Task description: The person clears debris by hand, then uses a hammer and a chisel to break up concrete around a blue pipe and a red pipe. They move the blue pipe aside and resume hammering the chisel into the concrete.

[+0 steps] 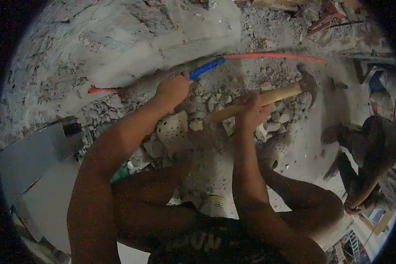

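Observation:
My left hand is closed round the lower end of a blue rod-like tool. Its far end meets an orange-red tube that runs to the right along the rubble. In my right hand is a claw hammer, gripped partway along its wooden handle, the metal head pointing up and right. Broken stones lie beneath both hands. A short red tube end sticks out at the left, in line with the wall's foot.
A rough plastered wall rises behind the rubble. My feet wear perforated clogs. To the right another person crouches close by. Grey and white boards lie at the left, and a small ladder is at lower right.

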`<action>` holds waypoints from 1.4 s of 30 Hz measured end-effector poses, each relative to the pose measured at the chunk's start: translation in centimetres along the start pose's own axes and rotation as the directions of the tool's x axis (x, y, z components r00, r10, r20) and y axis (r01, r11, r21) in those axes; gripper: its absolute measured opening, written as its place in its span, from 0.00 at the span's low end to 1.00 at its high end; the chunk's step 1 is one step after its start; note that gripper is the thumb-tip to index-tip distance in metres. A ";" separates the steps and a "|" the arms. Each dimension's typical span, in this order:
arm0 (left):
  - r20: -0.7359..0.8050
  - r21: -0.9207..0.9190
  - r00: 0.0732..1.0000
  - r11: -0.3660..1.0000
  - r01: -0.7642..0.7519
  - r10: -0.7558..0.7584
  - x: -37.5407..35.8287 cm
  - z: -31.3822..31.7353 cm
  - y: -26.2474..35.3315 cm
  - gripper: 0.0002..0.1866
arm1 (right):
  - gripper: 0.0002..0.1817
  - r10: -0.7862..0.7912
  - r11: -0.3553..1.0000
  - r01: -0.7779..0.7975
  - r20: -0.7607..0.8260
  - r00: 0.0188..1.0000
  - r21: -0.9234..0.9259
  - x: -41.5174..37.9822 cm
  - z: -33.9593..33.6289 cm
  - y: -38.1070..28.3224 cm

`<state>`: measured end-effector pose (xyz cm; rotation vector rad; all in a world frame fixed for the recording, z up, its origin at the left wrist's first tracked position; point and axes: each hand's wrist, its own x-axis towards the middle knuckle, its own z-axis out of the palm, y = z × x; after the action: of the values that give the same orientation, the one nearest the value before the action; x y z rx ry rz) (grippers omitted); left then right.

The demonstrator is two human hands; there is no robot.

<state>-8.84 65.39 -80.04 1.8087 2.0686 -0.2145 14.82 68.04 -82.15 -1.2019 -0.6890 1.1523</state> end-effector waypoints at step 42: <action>0.003 0.067 1.000 0.997 -0.031 0.031 1.9 -2.0 1.7 0.16 | 0.05 0.374 0.918 -0.343 0.151 0.915 -0.200 -4.2 7.1 12.4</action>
<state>-7.77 68.11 -78.72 1.8773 2.0535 -0.2797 3.29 66.00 -91.36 -1.4171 -0.7361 1.5551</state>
